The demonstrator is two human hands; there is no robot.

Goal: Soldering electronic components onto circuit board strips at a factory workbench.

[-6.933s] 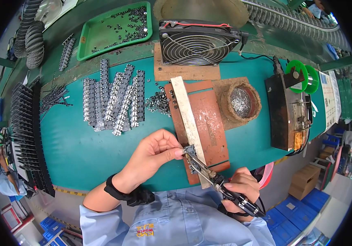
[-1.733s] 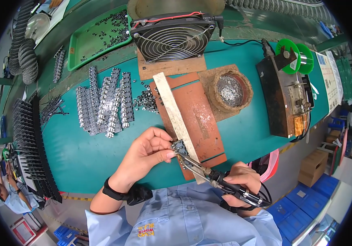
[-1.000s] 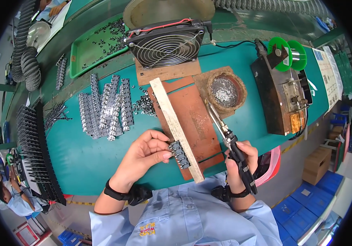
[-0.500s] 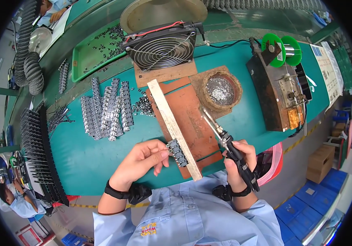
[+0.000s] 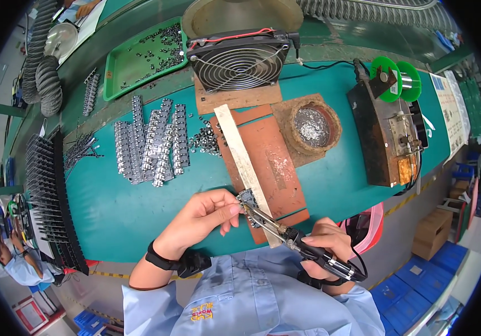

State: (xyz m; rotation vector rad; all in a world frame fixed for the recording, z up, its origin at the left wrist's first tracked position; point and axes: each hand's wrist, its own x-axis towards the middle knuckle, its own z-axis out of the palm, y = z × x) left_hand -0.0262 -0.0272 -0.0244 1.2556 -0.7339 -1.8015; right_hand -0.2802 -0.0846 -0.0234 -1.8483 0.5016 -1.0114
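Note:
My left hand [image 5: 207, 217] is closed, its thumb and forefinger pinched at the left edge of a small dark circuit board strip [image 5: 247, 197]. This strip lies across a pale wooden bar [image 5: 239, 151], near the bar's close end. My right hand [image 5: 329, 244] is wrapped round the black handle of a soldering iron [image 5: 299, 242], which has a thin guide tube along its shaft. The iron slants up to the left, and its tip reaches the board beside my left fingertips. Whether the tip touches the board is too small to tell.
Beyond the bar stand a fan [image 5: 240, 64] and a round pot of silvery bits [image 5: 314, 130]. Board strips [image 5: 151, 143] and loose small parts [image 5: 206, 140] lie left. A green tray [image 5: 118, 73] sits behind them. At right stands a metal box [image 5: 372, 140] with a green solder spool [image 5: 386, 84].
My right hand has swung the soldering iron's tip left and down, from near the pot to the board strip. My left hand keeps its pinch at the board. The whole view has shifted slightly.

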